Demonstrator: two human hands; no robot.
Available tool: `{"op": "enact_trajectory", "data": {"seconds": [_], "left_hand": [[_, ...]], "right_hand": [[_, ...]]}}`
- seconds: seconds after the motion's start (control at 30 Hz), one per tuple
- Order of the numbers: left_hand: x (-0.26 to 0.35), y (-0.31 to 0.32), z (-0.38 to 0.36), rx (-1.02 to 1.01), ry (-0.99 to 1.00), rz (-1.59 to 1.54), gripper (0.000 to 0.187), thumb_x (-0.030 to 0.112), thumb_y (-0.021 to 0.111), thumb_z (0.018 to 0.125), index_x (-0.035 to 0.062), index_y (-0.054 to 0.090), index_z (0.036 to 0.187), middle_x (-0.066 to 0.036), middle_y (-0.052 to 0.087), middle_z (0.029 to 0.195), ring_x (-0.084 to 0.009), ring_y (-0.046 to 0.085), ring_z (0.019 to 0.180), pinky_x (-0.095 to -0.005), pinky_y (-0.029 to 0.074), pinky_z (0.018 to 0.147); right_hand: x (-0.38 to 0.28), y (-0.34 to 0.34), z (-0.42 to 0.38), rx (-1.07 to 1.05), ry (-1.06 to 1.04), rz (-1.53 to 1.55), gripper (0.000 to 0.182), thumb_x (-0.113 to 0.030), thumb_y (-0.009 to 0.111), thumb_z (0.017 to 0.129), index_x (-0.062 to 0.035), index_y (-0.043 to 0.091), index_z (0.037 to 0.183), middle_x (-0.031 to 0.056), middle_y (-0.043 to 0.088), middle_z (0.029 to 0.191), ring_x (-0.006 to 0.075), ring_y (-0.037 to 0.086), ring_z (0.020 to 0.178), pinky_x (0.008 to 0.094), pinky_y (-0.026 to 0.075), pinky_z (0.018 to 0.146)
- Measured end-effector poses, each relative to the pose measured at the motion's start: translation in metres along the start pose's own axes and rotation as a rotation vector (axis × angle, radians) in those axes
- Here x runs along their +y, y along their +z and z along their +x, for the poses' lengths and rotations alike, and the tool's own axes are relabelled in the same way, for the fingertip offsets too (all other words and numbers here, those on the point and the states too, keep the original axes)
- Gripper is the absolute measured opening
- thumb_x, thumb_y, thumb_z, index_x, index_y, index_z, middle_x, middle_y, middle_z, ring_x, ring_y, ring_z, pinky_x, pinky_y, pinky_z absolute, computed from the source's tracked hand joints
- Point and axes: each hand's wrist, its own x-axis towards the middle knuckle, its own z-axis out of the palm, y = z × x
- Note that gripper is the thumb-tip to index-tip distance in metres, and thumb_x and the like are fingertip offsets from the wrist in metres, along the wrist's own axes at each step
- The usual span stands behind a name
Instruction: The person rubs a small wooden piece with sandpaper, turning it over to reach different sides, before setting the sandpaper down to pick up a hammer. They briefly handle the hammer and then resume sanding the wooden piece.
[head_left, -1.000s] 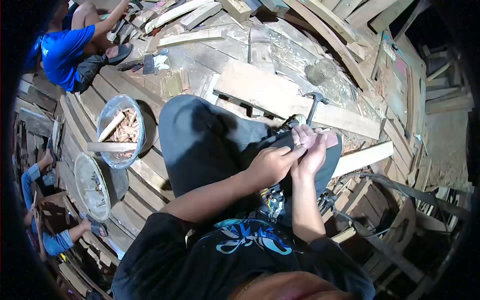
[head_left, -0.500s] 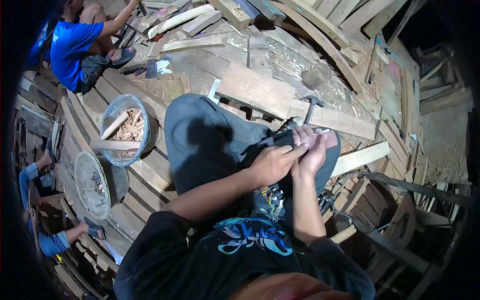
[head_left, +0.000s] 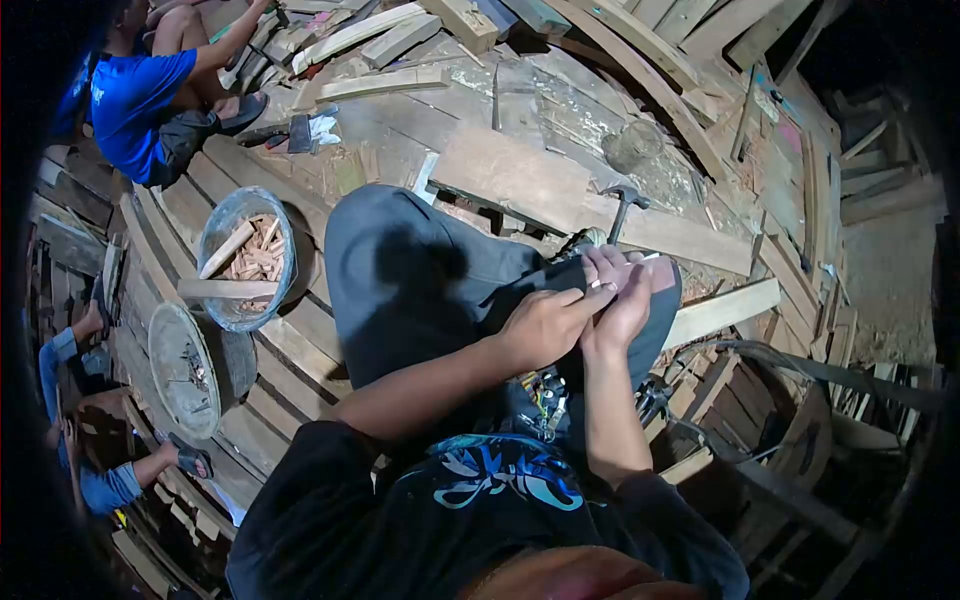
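Observation:
My left hand [head_left: 545,326] reaches across above my lap, its fingers closed in a pinch against my right hand. Whatever is between those fingertips is too small to make out. My right hand [head_left: 622,308] is turned palm up, with its fingers curled around a flat pinkish piece [head_left: 661,272] that looks like paper or a small packet. A thin white strip [head_left: 645,259] shows beside that piece. Both hands are close to my bent knee, and a hammer [head_left: 625,205] lies just beyond them on the boards.
Offcuts and planks [head_left: 520,180] cover the work floor ahead. To the left stand a bucket of wood pieces [head_left: 248,258] and a second bucket [head_left: 186,370] holding small dark bits. A person in a blue shirt [head_left: 140,112] sits at upper left; another person's legs [head_left: 115,487] show below.
The view has shifted very slightly. My hands stay together around the pinkish piece, with only small finger movement.

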Motion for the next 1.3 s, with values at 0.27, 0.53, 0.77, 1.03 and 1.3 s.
{"op": "enact_trajectory", "data": {"seconds": [0.27, 0.53, 0.77, 1.03, 1.3], "left_hand": [[-0.011, 0.002, 0.008, 0.078, 0.021, -0.085, 0.044, -0.001, 0.058, 0.082, 0.0041, 0.060, 0.126, -0.020, 0.066, 0.101, -0.0353, 0.067, 0.088, -0.0381, 0.055, 0.072], [-0.018, 0.007, 0.016, 0.171, -0.002, -0.035, 0.037, 0.002, 0.063, 0.081, 0.0063, 0.064, 0.118, -0.014, 0.064, 0.084, -0.0316, 0.065, 0.073, -0.0369, 0.054, 0.064], [-0.016, 0.005, 0.023, 0.116, -0.051, 0.061, 0.034, 0.006, 0.061, 0.081, 0.0085, 0.066, 0.114, -0.011, 0.065, 0.083, -0.0269, 0.067, 0.071, -0.0356, 0.056, 0.062], [-0.025, 0.005, 0.027, 0.228, -0.021, -0.104, 0.033, -0.003, 0.058, 0.084, 0.0035, 0.066, 0.116, -0.017, 0.066, 0.086, -0.0324, 0.067, 0.074, -0.0367, 0.053, 0.063], [-0.021, 0.004, 0.027, 0.313, 0.047, -0.098, 0.032, -0.004, 0.057, 0.083, 0.0015, 0.066, 0.113, -0.020, 0.067, 0.090, -0.0325, 0.068, 0.077, -0.0378, 0.055, 0.067]], "right_hand": [[0.012, -0.004, 0.008, 0.068, 0.050, 0.022, 0.035, -0.039, 0.036, 0.103, -0.0054, 0.042, 0.112, 0.0244, 0.060, 0.102, 0.0354, 0.062, 0.094, 0.0480, 0.050, 0.090], [0.019, -0.009, 0.020, 0.040, 0.090, 0.061, 0.034, -0.036, 0.035, 0.104, -0.0048, 0.043, 0.114, 0.0241, 0.062, 0.103, 0.0368, 0.063, 0.093, 0.0477, 0.050, 0.088], [0.017, -0.006, 0.023, 0.082, 0.109, 0.019, 0.031, -0.033, 0.032, 0.104, -0.0040, 0.041, 0.113, 0.0254, 0.060, 0.104, 0.0374, 0.063, 0.094, 0.0467, 0.052, 0.087], [0.023, -0.008, 0.017, -0.064, 0.159, 0.162, 0.031, -0.035, 0.037, 0.103, -0.0060, 0.044, 0.111, 0.0236, 0.059, 0.106, 0.0363, 0.059, 0.101, 0.0497, 0.049, 0.092], [0.022, -0.004, 0.010, -0.084, 0.125, 0.138, 0.027, -0.030, 0.039, 0.102, -0.0057, 0.043, 0.112, 0.0241, 0.057, 0.107, 0.0348, 0.059, 0.099, 0.0472, 0.048, 0.091]]}}
